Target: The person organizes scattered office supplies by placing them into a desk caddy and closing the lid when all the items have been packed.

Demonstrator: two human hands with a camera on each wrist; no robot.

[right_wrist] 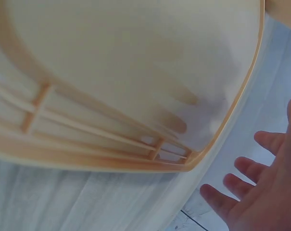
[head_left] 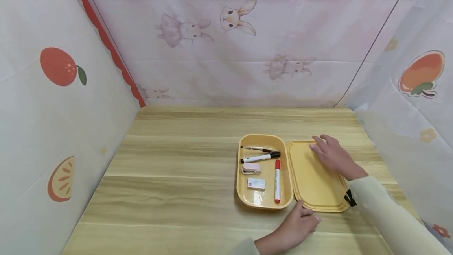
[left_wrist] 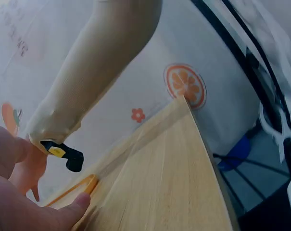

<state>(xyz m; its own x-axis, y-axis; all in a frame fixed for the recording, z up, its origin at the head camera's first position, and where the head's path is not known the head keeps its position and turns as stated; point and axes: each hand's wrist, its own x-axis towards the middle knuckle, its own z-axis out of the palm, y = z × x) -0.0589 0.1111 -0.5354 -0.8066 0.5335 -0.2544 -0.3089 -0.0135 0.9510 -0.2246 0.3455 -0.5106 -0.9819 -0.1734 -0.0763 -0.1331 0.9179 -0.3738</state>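
Note:
A yellow, rounded-rectangle plastic lid [head_left: 311,176] lies beside a yellow box [head_left: 238,184]. Over the lid's far right part my right hand [head_left: 334,154] hovers with fingers extended; in the right wrist view that hand [right_wrist: 260,187] is spread beside the ribbed lid [right_wrist: 111,62] and holds nothing. My left hand [head_left: 293,227] is at the lid's near left corner, fingertips right at the rim. The left wrist view has its thumb [left_wrist: 75,207] stretched toward the lid's edge [left_wrist: 90,183]. Inside the box lie a red marker [head_left: 277,182], a black marker [head_left: 260,157], a pen [head_left: 260,150], a pink stapler [head_left: 251,168] and a small white box [head_left: 256,184].
The wood-grain table [head_left: 170,176] extends left of the box. Printed cloth walls [head_left: 219,74] enclose its back and sides. A black strap piece [head_left: 350,198] sits at the right sleeve's cuff, close to the lid's right edge.

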